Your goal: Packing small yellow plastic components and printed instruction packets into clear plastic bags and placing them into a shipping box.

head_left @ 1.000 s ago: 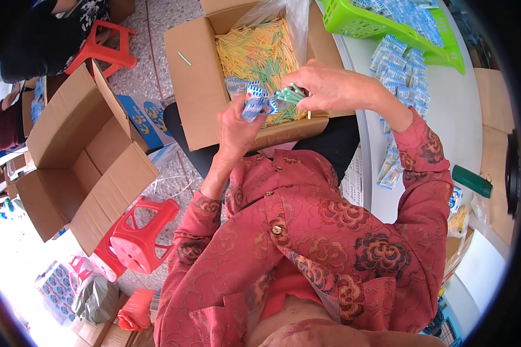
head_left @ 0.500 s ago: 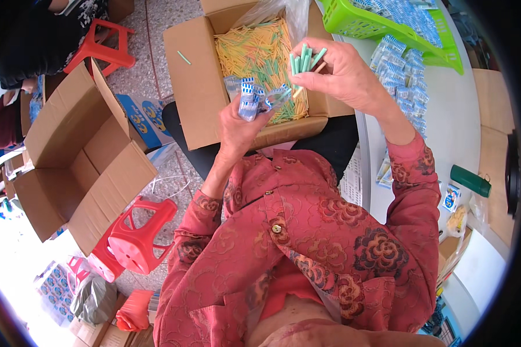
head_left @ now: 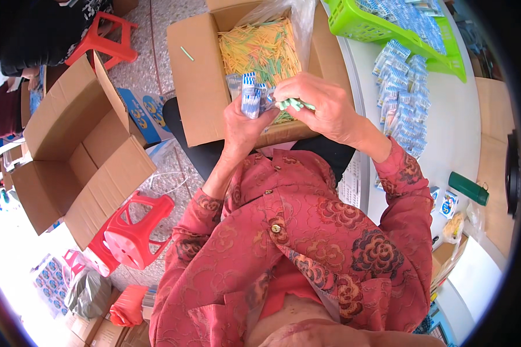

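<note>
A few small clear plastic packets with blue-and-white striped ends (head_left: 250,99) are gripped by my left hand (head_left: 242,126), its fingers closed around them. My right hand (head_left: 329,110) is closed on a small bunch of short pale green sticks (head_left: 295,104). Its fingertips are right beside the packets; whether any stick is inside a packet is hidden. Below both hands, an open cardboard box (head_left: 195,81) rests at my lap, holding a heap of loose yellow, orange and green sticks (head_left: 260,46). One green stick (head_left: 187,54) lies apart on the box's left flap.
On the white table (head_left: 454,127) at right are rows of filled packets (head_left: 405,104), a green basket (head_left: 382,36) of packets and a dark green cylinder (head_left: 469,188). An open cardboard box (head_left: 58,185) and red stools (head_left: 136,234) stand left. Another person sits far left.
My right hand has come down and left, bringing the green sticks from over the box's right side to the packets. My left hand keeps its hold, nearly still.
</note>
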Demonstrator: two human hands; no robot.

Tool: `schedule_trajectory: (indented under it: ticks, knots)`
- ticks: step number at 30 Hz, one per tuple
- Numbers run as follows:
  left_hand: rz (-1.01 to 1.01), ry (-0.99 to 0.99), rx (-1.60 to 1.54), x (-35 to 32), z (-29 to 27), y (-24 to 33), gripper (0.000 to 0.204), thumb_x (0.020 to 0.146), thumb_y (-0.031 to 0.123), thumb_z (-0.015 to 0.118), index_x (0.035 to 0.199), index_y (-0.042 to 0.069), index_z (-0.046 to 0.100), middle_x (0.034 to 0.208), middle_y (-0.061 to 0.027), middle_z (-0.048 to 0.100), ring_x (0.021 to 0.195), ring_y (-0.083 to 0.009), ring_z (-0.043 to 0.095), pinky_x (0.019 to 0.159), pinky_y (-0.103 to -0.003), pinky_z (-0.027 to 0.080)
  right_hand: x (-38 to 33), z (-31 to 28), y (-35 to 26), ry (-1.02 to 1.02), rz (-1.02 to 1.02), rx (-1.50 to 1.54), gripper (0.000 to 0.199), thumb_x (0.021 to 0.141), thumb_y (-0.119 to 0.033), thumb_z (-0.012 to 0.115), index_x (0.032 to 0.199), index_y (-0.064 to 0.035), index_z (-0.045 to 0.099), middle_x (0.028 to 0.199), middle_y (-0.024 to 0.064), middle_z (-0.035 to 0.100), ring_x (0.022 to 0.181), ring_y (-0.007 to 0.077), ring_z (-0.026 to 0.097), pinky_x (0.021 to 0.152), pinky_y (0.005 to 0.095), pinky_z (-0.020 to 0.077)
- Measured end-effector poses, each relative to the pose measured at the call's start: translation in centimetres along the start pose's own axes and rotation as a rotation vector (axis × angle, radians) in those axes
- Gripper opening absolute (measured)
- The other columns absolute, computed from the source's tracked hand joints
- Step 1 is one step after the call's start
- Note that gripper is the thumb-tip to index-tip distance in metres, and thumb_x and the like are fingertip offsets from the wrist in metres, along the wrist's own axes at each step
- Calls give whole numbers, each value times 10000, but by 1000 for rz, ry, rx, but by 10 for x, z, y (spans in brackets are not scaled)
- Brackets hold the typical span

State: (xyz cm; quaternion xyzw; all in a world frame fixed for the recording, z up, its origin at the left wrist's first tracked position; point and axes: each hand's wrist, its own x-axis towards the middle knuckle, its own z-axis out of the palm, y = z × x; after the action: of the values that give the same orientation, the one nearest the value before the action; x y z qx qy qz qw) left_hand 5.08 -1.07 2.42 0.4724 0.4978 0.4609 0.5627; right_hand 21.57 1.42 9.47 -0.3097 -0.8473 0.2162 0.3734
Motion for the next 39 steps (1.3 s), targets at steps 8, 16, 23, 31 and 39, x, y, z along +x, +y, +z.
schedule_trajectory:
  ticks: [8, 16, 23, 31, 39]
  knots:
    - [21, -30, 70, -2, -2, -3, 230, 678, 96, 708, 858, 17, 590, 730, -11, 602, 659, -64, 525, 615, -237, 448, 4, -9, -8, -115, 440, 226, 121, 747, -36, 637, 855, -34, 582, 818, 50, 623, 736, 107, 594, 644, 224, 462]
    - [52, -17, 111, -1, -3, 3, 248, 665, 93, 714, 864, 18, 585, 727, -20, 608, 665, -69, 533, 616, -242, 453, 8, -10, -13, -90, 444, 274, 115, 751, -28, 630, 853, -30, 578, 798, 42, 619, 713, 103, 587, 653, 230, 461]
    - [10, -60, 69, -3, -5, 3, 252, 676, 96, 718, 873, 13, 584, 748, -10, 606, 681, -60, 529, 619, -233, 447, 9, -9, -14, -174, 398, 173, 102, 764, -48, 620, 852, -32, 571, 829, 62, 613, 742, 144, 593, 650, 251, 456]
    - [36, -89, 1, -2, -4, 5, 236, 695, 31, 695, 901, 8, 582, 806, -9, 611, 721, -66, 545, 660, -225, 453, 12, -10, -3, -48, 332, 259, 167, 859, -159, 519, 905, -17, 594, 841, 91, 592, 754, 193, 575, 668, 269, 447]
    - [90, -84, -64, 0, -1, 7, 241, 691, 26, 697, 905, 1, 588, 797, -10, 620, 695, -61, 549, 630, -209, 458, 16, -13, 0, 111, 280, 304, 239, 895, -209, 470, 929, -14, 604, 937, 78, 569, 887, 191, 546, 749, 292, 435]
